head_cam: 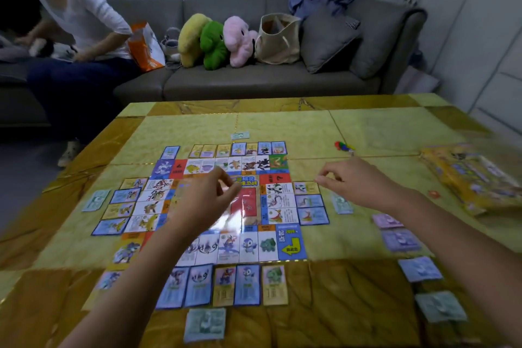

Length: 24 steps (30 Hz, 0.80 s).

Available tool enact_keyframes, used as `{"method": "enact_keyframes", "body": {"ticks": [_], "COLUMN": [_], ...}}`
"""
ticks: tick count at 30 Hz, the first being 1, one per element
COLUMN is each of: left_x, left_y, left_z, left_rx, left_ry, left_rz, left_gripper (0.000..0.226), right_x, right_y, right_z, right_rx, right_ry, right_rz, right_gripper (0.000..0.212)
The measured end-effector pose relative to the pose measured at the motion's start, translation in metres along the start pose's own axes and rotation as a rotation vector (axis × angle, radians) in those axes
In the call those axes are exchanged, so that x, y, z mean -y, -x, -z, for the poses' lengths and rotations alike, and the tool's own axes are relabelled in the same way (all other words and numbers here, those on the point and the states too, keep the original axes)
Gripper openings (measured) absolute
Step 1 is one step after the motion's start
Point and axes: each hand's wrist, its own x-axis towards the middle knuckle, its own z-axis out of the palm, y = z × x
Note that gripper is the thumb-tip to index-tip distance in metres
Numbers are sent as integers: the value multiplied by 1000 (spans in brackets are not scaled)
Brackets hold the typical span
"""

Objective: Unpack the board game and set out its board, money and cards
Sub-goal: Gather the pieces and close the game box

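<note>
While left hand [207, 196] and right hand [350, 178] hover loosely curled and empty, coloured tokens [344, 146] lie just beyond the right hand; it is nearer.

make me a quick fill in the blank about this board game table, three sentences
1. The left hand hovers above the ____.
2. On the sofa, the plush toy between the yellow one and the pink one is ____.
3. The yellow game box lies at the ____ edge of the table.

Missing words: board; green; right.
</note>
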Motion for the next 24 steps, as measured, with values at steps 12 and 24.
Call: {"method": "enact_keyframes", "body": {"ticks": [12, 24], "left_x": [-55, -101], "left_y": [64, 71], "left_z": [-56, -129], "left_rx": [192, 408], "left_ry": [29, 75], "left_rz": [-180, -193], "left_gripper": [20, 22], "right_x": [-66, -119], "right_y": [109, 160], "right_z": [7, 4], "right_rx": [-32, -58], "right_ry": [-85, -96], "right_rz": [-218, -380], "right_gripper": [12, 33]}}
